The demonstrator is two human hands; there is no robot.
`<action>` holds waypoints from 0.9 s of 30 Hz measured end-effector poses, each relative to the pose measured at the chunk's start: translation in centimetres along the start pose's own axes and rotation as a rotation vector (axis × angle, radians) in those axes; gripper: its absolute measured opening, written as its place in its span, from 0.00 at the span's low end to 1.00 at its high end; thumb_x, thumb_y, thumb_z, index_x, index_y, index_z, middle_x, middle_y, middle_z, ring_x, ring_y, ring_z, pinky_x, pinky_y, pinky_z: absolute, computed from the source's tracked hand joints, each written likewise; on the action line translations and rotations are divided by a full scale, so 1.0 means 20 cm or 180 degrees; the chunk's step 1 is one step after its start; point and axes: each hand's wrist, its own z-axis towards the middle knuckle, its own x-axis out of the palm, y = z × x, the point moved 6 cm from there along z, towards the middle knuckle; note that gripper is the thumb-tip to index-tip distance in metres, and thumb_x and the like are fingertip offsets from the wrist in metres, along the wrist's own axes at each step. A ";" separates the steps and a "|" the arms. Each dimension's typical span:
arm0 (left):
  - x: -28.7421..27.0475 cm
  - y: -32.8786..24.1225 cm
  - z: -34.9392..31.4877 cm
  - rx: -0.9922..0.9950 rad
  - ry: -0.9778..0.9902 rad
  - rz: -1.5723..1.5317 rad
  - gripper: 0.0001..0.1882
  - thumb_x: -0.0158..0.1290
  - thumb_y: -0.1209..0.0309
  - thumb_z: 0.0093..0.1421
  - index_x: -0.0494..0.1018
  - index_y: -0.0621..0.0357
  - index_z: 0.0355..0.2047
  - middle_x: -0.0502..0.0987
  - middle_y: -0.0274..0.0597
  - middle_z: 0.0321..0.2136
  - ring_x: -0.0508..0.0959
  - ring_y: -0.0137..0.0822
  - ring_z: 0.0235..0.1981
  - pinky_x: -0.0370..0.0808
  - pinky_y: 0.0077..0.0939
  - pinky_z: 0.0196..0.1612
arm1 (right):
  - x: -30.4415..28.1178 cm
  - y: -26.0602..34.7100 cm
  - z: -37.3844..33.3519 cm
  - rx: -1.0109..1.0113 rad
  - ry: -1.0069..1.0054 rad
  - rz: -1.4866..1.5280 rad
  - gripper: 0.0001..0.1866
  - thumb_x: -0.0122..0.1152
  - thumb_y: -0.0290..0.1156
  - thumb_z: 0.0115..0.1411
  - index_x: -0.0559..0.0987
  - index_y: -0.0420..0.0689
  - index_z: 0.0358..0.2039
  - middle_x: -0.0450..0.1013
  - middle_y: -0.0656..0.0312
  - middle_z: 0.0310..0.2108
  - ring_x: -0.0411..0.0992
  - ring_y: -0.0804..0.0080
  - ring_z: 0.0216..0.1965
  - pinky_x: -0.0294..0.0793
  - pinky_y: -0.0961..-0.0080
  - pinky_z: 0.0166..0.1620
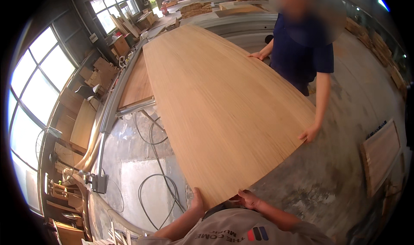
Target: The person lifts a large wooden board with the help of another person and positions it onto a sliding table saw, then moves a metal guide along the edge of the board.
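A long, light-brown wooden panel (220,102) stretches away from my body, lying flat and slightly slanted. At its near left corner, my left hand (197,201) grips the edge, fingers partly hidden below. My right hand (249,199) holds the near end a little to the right, thumb side up and the other fingers out of sight underneath. A co-worker in a dark blue short-sleeved shirt (297,51) stands along the right side. One of that person's hands (309,133) grips the near right corner, and the other hand (258,55) rests at the right edge farther away.
Left of the panel, a metal-framed machine (111,102) carries a reddish-brown board (137,83). A dark cable (166,176) loops over the concrete floor (142,167). Wood pieces (84,124) line the window wall; another board (381,156) leans at the right. Timber stacks (196,10) stand at the back.
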 end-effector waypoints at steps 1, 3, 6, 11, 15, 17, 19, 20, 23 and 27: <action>0.07 0.06 0.00 -0.0170 0.0056 0.0116 0.47 0.36 0.33 0.56 0.58 0.67 0.57 0.66 0.53 0.53 0.68 0.45 0.53 0.67 0.40 0.52 | 0.05 0.02 -0.03 -0.0049 0.0049 0.0061 0.29 0.58 0.47 0.57 0.65 0.46 0.54 0.69 0.59 0.49 0.68 0.61 0.49 0.69 0.61 0.49; 0.21 0.17 0.02 -0.0497 0.0187 0.0389 0.44 0.37 0.35 0.57 0.61 0.66 0.56 0.70 0.51 0.50 0.72 0.44 0.49 0.71 0.39 0.47 | 0.15 0.06 -0.11 -0.0185 0.0143 0.0207 0.30 0.58 0.48 0.57 0.63 0.46 0.56 0.68 0.60 0.51 0.67 0.61 0.50 0.68 0.59 0.50; 0.43 0.52 0.37 -0.0195 0.1315 0.1436 0.39 0.42 0.38 0.57 0.67 0.64 0.49 0.74 0.46 0.40 0.73 0.39 0.39 0.71 0.32 0.37 | -0.04 0.07 -0.21 -0.0579 -0.0409 0.0728 0.31 0.56 0.47 0.58 0.60 0.48 0.58 0.64 0.60 0.54 0.64 0.62 0.53 0.65 0.56 0.53; 0.97 0.39 -0.02 -0.0255 0.2582 0.2639 0.33 0.49 0.45 0.57 0.68 0.63 0.49 0.72 0.46 0.44 0.74 0.36 0.41 0.73 0.31 0.42 | -0.37 0.42 -0.51 -0.1433 -0.0960 0.0607 0.32 0.52 0.49 0.57 0.60 0.48 0.58 0.63 0.59 0.55 0.63 0.61 0.55 0.62 0.57 0.55; 1.02 0.24 0.09 0.0331 0.2174 0.2571 0.25 0.51 0.48 0.57 0.70 0.58 0.40 0.73 0.36 0.32 0.73 0.29 0.32 0.71 0.24 0.32 | -0.57 0.60 -0.66 -0.1808 -0.1580 0.0636 0.32 0.54 0.50 0.56 0.61 0.49 0.57 0.65 0.61 0.53 0.64 0.63 0.53 0.65 0.58 0.52; 0.94 0.12 0.17 0.0252 0.1778 0.2089 0.23 0.51 0.49 0.57 0.71 0.57 0.38 0.73 0.36 0.31 0.73 0.29 0.31 0.72 0.25 0.32 | -0.67 0.65 -0.72 -0.1952 -0.1873 0.0800 0.32 0.56 0.51 0.55 0.62 0.50 0.56 0.65 0.62 0.52 0.65 0.64 0.52 0.67 0.61 0.49; 0.70 0.14 0.53 -0.0188 0.2125 0.0976 0.18 0.49 0.51 0.58 0.69 0.53 0.29 0.70 0.33 0.25 0.71 0.30 0.28 0.71 0.26 0.32 | -0.75 0.72 -0.76 -0.2051 -0.2059 0.0922 0.31 0.59 0.51 0.54 0.64 0.50 0.54 0.66 0.62 0.51 0.65 0.65 0.51 0.69 0.64 0.47; 0.64 0.10 0.64 -0.0345 0.1974 0.0756 0.18 0.49 0.51 0.58 0.69 0.53 0.29 0.70 0.33 0.25 0.71 0.30 0.28 0.71 0.26 0.32 | -0.86 0.75 -0.79 -0.2181 -0.2170 0.1013 0.31 0.60 0.51 0.53 0.65 0.50 0.53 0.67 0.62 0.50 0.66 0.66 0.50 0.69 0.65 0.46; 0.37 -0.03 0.85 -0.0525 0.1056 0.0525 0.17 0.50 0.52 0.58 0.68 0.52 0.27 0.70 0.33 0.24 0.70 0.30 0.26 0.71 0.25 0.30 | -1.05 0.92 -0.87 -0.2399 -0.2442 0.1240 0.29 0.62 0.50 0.52 0.67 0.49 0.50 0.67 0.62 0.49 0.66 0.67 0.49 0.70 0.69 0.43; 0.18 -0.15 1.11 -0.0620 0.0402 0.0202 0.16 0.51 0.53 0.58 0.67 0.51 0.25 0.69 0.33 0.24 0.69 0.30 0.23 0.70 0.25 0.27 | -1.26 1.15 -1.01 -0.2377 -0.3050 0.1362 0.31 0.64 0.49 0.51 0.67 0.48 0.51 0.66 0.60 0.49 0.65 0.66 0.49 0.70 0.68 0.44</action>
